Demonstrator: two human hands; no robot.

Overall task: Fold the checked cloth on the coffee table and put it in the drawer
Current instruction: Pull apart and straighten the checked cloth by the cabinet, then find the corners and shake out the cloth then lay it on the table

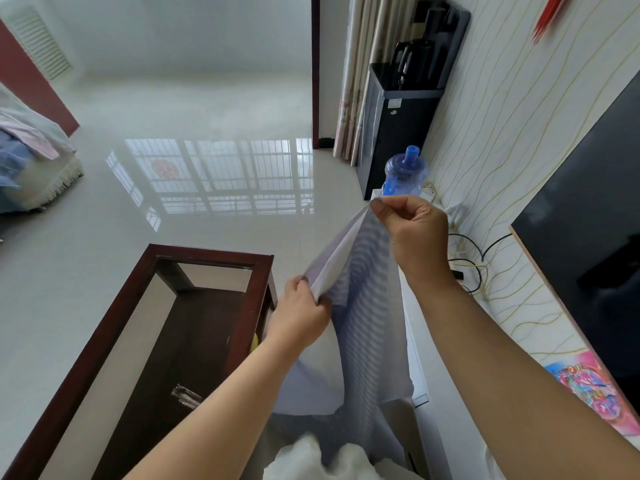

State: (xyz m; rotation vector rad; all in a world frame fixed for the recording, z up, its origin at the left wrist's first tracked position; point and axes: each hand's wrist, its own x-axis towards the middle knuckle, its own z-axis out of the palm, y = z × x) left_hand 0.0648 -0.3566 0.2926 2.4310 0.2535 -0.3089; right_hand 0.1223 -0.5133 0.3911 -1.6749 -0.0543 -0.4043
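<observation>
The checked cloth [360,306], pale blue and white, hangs in the air between my two hands, doubled over along its top edge. My left hand [299,315] pinches one top corner, to the right of the coffee table [114,327]. My right hand [414,237] pinches the other top corner, higher and farther away. The cloth's lower end drapes down to the edge of a white cabinet [415,348] on the right. No drawer front can be made out plainly.
The dark wooden coffee table with a glass top stands at the lower left. A blue water bottle [403,174] sits on the white cabinet beyond my right hand. A black television [588,220], cables and a black water dispenser [398,116] line the right wall. Glossy floor stretches ahead.
</observation>
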